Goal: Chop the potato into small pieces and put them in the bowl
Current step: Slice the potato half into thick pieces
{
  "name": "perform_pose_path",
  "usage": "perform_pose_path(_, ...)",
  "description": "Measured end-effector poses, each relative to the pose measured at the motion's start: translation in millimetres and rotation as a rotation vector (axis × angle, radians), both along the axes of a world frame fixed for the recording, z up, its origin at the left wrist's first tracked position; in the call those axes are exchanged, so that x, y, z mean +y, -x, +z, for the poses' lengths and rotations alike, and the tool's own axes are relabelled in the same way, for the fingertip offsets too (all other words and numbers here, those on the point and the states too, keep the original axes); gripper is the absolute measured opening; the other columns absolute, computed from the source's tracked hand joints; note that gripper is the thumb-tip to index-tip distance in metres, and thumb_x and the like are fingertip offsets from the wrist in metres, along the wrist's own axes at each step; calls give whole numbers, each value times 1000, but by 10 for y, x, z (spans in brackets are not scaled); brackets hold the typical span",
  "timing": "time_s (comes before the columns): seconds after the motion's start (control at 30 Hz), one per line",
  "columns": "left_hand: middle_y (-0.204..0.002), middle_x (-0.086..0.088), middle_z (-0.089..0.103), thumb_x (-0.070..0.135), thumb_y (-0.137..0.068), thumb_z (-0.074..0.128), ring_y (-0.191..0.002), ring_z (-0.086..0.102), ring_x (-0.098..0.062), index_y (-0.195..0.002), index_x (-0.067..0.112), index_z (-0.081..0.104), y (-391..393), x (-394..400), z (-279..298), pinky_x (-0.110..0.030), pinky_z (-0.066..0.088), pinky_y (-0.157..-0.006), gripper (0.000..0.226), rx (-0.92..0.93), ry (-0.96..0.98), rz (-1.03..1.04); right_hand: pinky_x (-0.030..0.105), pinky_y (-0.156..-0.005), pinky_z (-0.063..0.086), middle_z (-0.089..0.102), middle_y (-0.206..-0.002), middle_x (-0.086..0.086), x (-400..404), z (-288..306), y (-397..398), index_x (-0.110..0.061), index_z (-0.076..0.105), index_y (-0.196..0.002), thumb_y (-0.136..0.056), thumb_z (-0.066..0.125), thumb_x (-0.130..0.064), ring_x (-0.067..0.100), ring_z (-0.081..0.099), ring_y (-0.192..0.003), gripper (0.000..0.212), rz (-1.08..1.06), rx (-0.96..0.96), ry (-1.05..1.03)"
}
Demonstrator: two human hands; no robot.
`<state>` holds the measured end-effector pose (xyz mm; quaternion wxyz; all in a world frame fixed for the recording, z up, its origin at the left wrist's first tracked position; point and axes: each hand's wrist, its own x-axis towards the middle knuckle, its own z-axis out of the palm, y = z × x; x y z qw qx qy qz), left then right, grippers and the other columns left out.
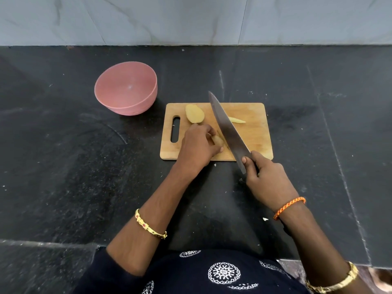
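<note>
A wooden cutting board (pixel 252 134) lies on the black counter. A potato half (pixel 194 113) rests cut face up near the board's handle slot. A thin potato slice (pixel 237 120) lies right of the knife blade. My left hand (pixel 198 145) pins a smaller potato piece (pixel 218 141) to the board with its fingertips. My right hand (pixel 268 181) grips the handle of a large knife (pixel 228 128), whose blade slants across the board right beside the held piece. A pink bowl (pixel 108 96) stands empty, left of and behind the board.
The black stone counter (pixel 63 166) runs to a grey tiled wall (pixel 191 18) at the back. Small white scraps (pixel 265 219) lie on the counter near my right wrist. The counter's front edge runs just below my forearms.
</note>
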<state>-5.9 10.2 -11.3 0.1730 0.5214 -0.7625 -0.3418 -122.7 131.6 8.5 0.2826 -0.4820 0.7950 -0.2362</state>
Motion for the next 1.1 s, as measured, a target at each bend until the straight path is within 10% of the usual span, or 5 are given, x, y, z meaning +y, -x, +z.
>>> perform_pose_path(0.77,-86,5,65,2,-72,78,-70,58,4,-109,7,68,-14,45,-3,-2,46,-69,39,155,-92,131,39,-68,46,46,-72,7,64,88,-176,-19,35,-97,-101,30,-29,31,52,-73,12,84,172,-368)
perform_pose_path(1.1,-95,-1,69,11,-66,84,-88,65,-11,-106,7,69,-13,50,32,-25,52,-87,43,169,-134,151,48,-72,54,60,-84,14,80,200,-71,-17,45,-98,-99,31,-35,34,61,-76,23,49,113,-238)
